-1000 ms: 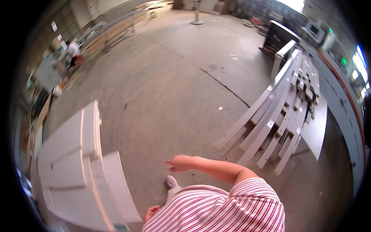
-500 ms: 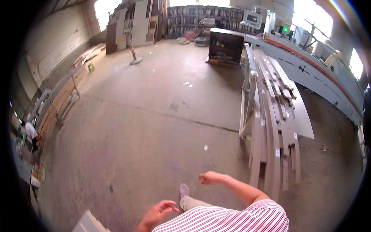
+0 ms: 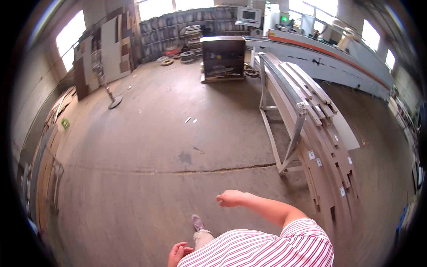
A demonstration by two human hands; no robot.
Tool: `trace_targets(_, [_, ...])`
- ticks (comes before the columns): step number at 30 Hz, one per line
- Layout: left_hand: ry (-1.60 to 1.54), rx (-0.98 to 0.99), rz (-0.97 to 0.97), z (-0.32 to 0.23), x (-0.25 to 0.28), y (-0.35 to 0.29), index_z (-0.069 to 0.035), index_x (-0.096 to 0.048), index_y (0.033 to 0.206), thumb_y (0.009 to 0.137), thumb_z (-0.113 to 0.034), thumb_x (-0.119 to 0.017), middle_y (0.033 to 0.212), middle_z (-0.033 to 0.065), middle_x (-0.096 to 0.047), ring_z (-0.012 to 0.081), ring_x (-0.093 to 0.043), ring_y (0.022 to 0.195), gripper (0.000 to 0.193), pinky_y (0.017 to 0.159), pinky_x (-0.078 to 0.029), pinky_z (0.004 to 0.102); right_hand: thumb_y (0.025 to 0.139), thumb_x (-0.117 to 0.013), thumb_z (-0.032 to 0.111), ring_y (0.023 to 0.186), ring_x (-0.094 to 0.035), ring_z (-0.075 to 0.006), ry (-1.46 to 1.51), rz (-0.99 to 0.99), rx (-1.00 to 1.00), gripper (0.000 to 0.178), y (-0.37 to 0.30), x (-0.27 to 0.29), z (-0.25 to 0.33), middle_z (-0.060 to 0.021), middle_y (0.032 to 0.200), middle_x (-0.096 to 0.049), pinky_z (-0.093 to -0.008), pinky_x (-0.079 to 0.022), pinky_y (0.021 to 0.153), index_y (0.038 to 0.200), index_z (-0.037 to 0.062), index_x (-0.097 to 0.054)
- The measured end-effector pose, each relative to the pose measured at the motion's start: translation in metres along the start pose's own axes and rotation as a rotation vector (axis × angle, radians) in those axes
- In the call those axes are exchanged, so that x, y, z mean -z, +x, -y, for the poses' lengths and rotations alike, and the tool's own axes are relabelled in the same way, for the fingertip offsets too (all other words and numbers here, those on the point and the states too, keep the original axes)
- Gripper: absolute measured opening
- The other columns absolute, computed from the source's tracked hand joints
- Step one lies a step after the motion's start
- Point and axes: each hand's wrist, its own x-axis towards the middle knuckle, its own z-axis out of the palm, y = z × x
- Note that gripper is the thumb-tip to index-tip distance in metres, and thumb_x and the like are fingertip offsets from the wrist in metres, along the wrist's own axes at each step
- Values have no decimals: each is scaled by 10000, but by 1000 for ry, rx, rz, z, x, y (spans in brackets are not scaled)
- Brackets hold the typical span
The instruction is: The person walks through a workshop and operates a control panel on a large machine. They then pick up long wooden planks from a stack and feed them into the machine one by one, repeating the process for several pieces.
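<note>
My left hand (image 3: 179, 252) hangs low by my striped shirt (image 3: 258, 249), its fingers slightly bent and apart, with nothing in it. In front of my body my right hand (image 3: 230, 198) is held over the concrete floor, fingers curled inward and no object showing in them. Neither hand touches anything. To the right of my right arm, long brown boards (image 3: 331, 164) with cut notches and small white labels lie on a metal rack (image 3: 284, 155). Shorter pale strips (image 3: 307, 86) rest on top of them.
A dark open cabinet (image 3: 223, 60) stands ahead, beside a long grey machine (image 3: 329, 66) with an orange stripe. Panels (image 3: 111, 46) lean at the far left. Nearer are a stand with a round base (image 3: 114, 103) and a board-laden rack (image 3: 44, 178) along the left side.
My view has swung to the right, and the rack of boards appears closer. My left hand has dropped lower toward my body; my right hand stays curled in front.
</note>
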Motion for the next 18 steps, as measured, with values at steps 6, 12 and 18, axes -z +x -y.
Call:
trace_targets(6, [249, 4, 252, -195, -1, 193, -9, -540, 1205, 1034, -240, -507, 948, 145, -699, 205, -690, 903, 289, 788, -561, 318, 919, -597, 345, 1062, -641, -343, 225, -99, -287, 359, 70, 70, -52, -159, 1129, -688, -456, -504, 899, 1185, 109, -641])
trace_targets(12, [587, -92, 551, -345, -67, 391, 17, -575, 1165, 1034, -171, -454, 903, 122, -706, 208, -692, 895, 259, 883, -517, 331, 939, -580, 361, 1052, -641, -353, 419, -328, -466, 370, 120, 195, -105, -169, 1119, -688, -451, -500, 898, 1177, 84, -634])
trace_targets(18, [641, 152, 711, -430, -141, 596, -91, -554, 1298, 1020, -316, -511, 1258, 130, -581, 254, -528, 1195, 361, 1040, -383, 422, 961, -538, 400, 1050, -637, -370, 405, -572, -593, 390, 189, 321, -240, -184, 1095, -688, -465, -499, 909, 1162, 79, -631])
